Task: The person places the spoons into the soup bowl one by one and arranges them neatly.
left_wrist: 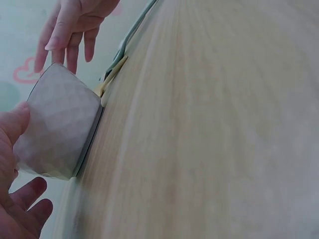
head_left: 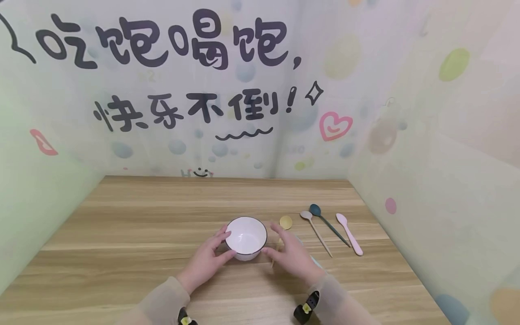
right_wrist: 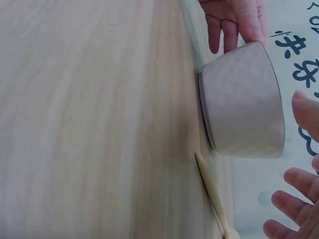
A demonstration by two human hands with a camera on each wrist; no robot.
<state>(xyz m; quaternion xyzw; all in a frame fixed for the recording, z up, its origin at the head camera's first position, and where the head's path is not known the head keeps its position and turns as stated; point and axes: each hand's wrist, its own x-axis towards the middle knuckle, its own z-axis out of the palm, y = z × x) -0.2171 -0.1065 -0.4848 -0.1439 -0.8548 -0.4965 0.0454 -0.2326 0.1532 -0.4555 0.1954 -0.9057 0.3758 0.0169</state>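
Stood upright on the wooden table point(head_left: 122, 225): white bowl point(head_left: 246, 237), empty. Cupped by left hand point(head_left: 207, 259) against its side; flanked by right hand point(head_left: 290, 253), fingers spread, relaxed, gripping nothing. Lay untouched to the right: four spoons, yellow point(head_left: 285, 222), beige point(head_left: 314, 232), teal point(head_left: 327, 223), pink point(head_left: 349, 239). Judged barely started.
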